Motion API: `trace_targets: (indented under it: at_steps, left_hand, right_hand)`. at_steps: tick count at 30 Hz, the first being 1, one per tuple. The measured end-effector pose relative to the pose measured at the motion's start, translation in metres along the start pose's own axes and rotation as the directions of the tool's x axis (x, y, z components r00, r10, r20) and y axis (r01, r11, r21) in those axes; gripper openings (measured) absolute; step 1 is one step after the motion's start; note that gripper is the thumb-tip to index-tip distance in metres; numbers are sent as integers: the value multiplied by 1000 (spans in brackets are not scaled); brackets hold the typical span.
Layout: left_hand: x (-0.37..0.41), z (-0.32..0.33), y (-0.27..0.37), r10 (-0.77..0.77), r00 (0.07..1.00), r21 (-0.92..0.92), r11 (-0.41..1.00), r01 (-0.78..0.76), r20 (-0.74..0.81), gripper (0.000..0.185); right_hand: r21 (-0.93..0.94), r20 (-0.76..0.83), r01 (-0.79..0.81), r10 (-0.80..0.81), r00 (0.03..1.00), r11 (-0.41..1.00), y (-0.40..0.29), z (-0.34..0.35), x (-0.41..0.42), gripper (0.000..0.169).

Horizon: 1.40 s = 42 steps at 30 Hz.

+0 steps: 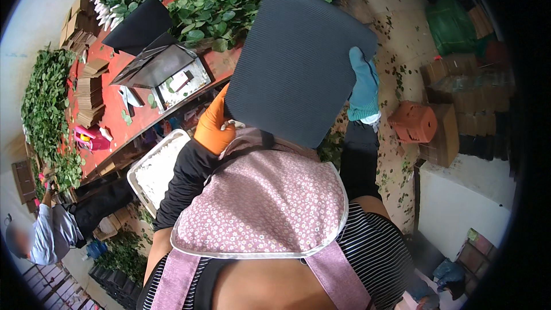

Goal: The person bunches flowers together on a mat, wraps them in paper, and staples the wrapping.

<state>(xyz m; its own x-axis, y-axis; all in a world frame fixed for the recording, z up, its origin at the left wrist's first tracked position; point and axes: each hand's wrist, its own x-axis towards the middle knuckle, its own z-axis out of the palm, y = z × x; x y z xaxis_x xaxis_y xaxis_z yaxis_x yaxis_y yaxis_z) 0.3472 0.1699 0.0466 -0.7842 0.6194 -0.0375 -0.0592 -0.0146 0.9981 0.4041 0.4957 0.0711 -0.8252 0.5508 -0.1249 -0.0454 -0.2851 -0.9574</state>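
A dark grey ribbed sheet (pixel 297 64) is held up before my chest, tilted, between my two gloved hands. My left hand (pixel 215 125), in an orange rubber glove, grips its lower left edge. On its right edge is my right hand (pixel 363 82), in a teal knit-cuffed glove, with the thumb lying on the ribbed face. Leafy green stems (pixel 206 8) lie behind the sheet on a red-topped table (pixel 116 112). Left of the sheet, an open-topped metal and clear-panelled box or stand (pixel 159 69) rests at the table edge, a black sheet (pixel 140 26) behind it.
A white bin (pixel 157 172) stands below the table edge beside my left arm. Folded cardboard pieces (pixel 89 93) and a pink container (pixel 92 137) sit on the table. An orange plastic stool (pixel 412 122) and cartons (pixel 439 137) are at right. Another person (pixel 54 232) stands at lower left.
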Motion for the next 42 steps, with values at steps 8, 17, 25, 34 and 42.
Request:
trace_targets:
  at_steps: [8,17,25,34,42]
  left_hand:
    - [-4,-24,-7,-158,984,-304,944,127,-80,32]
    - [15,-51,-30,104,964,232,972,-46,-243,67]
    - [57,-4,122,336,749,820,-204,-534,571,64]
    - [71,-149,135,411,911,836,492,-242,22,44]
    - [129,-240,160,496,746,135,860,-492,-444,54]
  right_hand:
    - [-4,176,62,-60,983,998,-7,32,26,48]
    - [-158,570,-212,264,778,964,15,-20,80,36]
    - [-373,820,918,512,257,136,-140,84,15,31]
    - [-842,516,433,714,473,322,-216,132,86,35]
    - [-407,578,177,103,809,896,-138,185,125,34]
